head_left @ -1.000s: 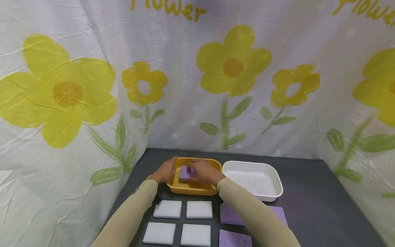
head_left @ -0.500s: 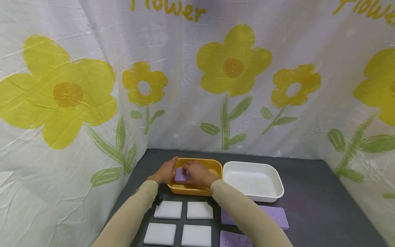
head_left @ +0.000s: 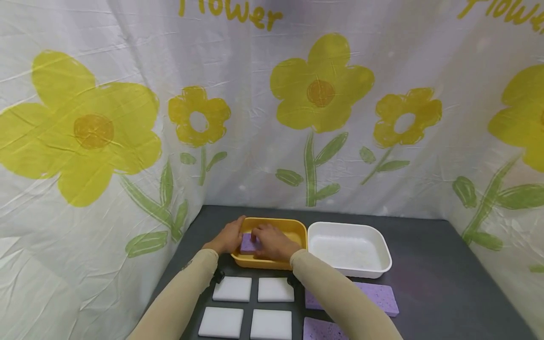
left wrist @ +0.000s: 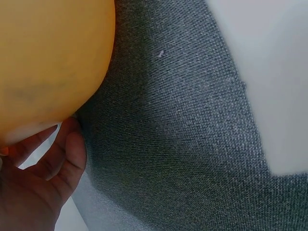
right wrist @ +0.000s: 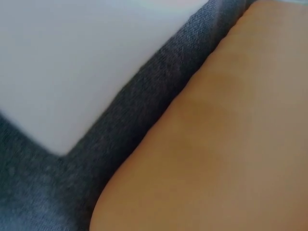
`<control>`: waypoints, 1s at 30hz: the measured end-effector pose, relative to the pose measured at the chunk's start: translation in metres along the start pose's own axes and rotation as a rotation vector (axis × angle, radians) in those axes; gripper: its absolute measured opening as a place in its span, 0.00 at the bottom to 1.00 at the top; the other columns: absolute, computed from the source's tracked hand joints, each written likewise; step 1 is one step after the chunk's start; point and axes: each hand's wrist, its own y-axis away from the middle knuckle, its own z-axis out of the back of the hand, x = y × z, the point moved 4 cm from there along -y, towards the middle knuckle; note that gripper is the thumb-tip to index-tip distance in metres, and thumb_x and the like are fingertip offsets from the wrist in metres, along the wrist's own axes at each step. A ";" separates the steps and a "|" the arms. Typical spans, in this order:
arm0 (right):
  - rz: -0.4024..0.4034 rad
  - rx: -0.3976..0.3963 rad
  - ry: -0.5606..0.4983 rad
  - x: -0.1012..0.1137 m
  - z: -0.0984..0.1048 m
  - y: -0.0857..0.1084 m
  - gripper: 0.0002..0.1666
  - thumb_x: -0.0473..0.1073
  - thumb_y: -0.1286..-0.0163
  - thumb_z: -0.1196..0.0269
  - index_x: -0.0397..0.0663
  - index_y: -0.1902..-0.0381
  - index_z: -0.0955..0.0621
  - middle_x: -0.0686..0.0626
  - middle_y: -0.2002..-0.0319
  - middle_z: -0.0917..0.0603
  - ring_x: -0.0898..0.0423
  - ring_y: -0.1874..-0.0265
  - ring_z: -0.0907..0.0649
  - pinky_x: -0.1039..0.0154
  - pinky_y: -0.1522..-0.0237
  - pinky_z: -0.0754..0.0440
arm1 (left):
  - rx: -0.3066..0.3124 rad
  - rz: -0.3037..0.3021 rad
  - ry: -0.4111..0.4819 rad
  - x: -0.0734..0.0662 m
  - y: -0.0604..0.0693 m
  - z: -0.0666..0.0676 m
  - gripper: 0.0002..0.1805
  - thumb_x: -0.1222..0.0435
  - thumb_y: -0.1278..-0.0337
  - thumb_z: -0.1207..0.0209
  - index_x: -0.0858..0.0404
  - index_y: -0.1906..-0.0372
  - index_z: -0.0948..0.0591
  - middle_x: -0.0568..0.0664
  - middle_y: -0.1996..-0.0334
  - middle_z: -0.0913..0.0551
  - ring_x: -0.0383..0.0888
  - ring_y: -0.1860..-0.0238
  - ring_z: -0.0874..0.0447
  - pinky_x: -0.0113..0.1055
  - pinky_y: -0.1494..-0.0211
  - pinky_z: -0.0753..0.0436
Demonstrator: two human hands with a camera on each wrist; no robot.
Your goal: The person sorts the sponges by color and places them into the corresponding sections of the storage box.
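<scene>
Purple sponge: a flat-sided block, its right part hidden from you by your right hand, which holds it.
Sponge position: inside the tray, at the end to your left, near the side wall.
Yellow-orange tray: a rectangular tub with rounded corners and raised walls.
Tray pose: upright, long side toward you.
Tray contact: your left hand grips the left wall.
</scene>
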 end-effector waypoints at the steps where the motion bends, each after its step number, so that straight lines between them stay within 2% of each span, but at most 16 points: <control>1: -0.001 -0.004 -0.003 0.000 0.001 0.001 0.23 0.56 0.31 0.22 0.57 0.43 0.16 0.53 0.44 0.16 0.51 0.41 0.19 0.52 0.29 0.21 | -0.001 0.001 -0.001 0.001 -0.001 0.000 0.35 0.70 0.18 0.50 0.67 0.14 0.43 0.69 0.23 0.27 0.63 0.27 0.22 0.64 0.20 0.27; 8: -0.003 -0.025 -0.002 -0.002 0.004 0.006 0.25 0.57 0.30 0.23 0.57 0.41 0.17 0.51 0.38 0.16 0.49 0.39 0.20 0.50 0.27 0.21 | 0.001 0.011 0.018 0.003 0.000 0.000 0.36 0.71 0.19 0.50 0.68 0.13 0.43 0.69 0.21 0.29 0.65 0.24 0.25 0.65 0.19 0.29; 14: 0.032 -0.029 0.006 0.000 0.014 0.015 0.25 0.57 0.29 0.25 0.54 0.40 0.16 0.50 0.39 0.15 0.49 0.38 0.18 0.52 0.28 0.21 | 0.007 0.016 0.033 0.003 0.000 -0.001 0.36 0.70 0.18 0.50 0.67 0.13 0.44 0.68 0.21 0.29 0.64 0.24 0.25 0.64 0.19 0.30; 22: 0.076 -0.031 0.015 0.000 0.032 0.032 0.29 0.57 0.27 0.26 0.48 0.36 0.16 0.48 0.39 0.13 0.50 0.38 0.15 0.55 0.30 0.18 | 0.004 0.007 0.028 0.004 -0.002 -0.002 0.35 0.71 0.19 0.50 0.67 0.13 0.44 0.68 0.22 0.28 0.64 0.23 0.25 0.63 0.18 0.30; 30: 0.114 -0.034 0.054 0.002 0.050 0.054 0.28 0.53 0.23 0.30 0.41 0.34 0.16 0.45 0.39 0.12 0.48 0.38 0.13 0.53 0.31 0.16 | 0.006 0.007 0.025 0.004 -0.004 -0.002 0.35 0.72 0.20 0.51 0.68 0.14 0.44 0.68 0.21 0.29 0.64 0.22 0.27 0.64 0.18 0.30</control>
